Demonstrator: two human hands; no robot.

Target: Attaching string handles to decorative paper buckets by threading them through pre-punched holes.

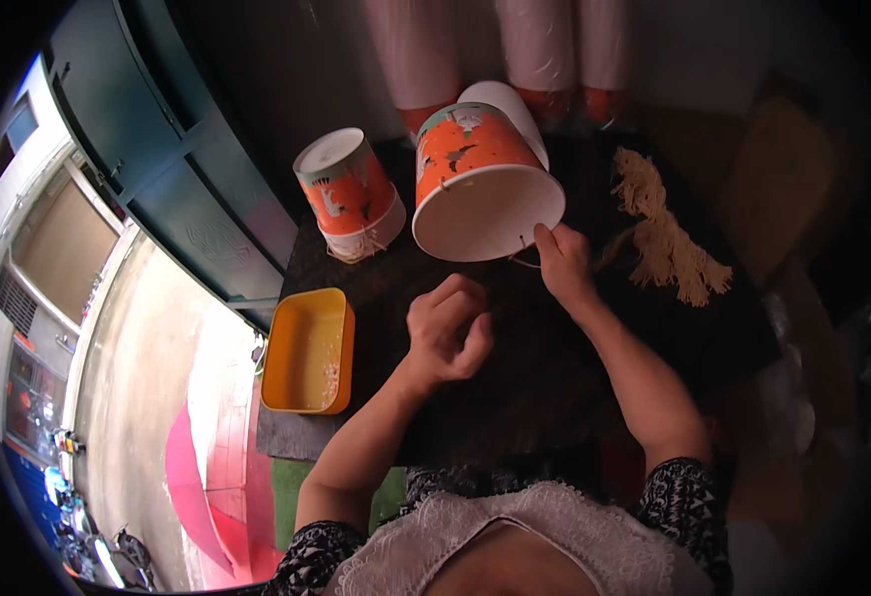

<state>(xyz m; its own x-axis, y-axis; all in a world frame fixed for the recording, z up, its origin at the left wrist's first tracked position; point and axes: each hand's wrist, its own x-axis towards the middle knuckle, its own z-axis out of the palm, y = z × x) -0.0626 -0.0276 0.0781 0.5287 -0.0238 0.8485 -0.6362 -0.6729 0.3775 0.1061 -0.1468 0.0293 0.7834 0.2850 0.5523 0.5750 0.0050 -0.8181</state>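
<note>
The orange bucket (485, 189) is at the upper centre of the frame, tipped so that its round white mouth faces down toward the wearer; grey and white figures mark its orange side. The right hand (562, 256) grips the rim at its lower right, thumb and fingers pinched together, and a thin cord (525, 262) shows at the rim just beside them. The left hand (450, 328) is curled closed just below the mouth, apart from the bucket; whether something small is inside it cannot be told.

Behind the bucket, a white container (505, 97) shows past its upper right side. To the left, well apart from the left hand, a second orange bucket (341, 189) stands upside down, pale cord gathered about its rim. On the right, a shaggy bundle of beige cord (669, 238) lies near the right hand, with a gap between.

Dark surface (545, 368) shows between the forearms and in the strip between the left forearm and the yellow tray (301, 348). The tray sits close to the left edge of the surface, white bits (331, 375) in its lower right corner. Plastic-wrapped stacks (535, 50) border the top; a dark green door (147, 129) stands at upper left, beyond the surface's left edge.
</note>
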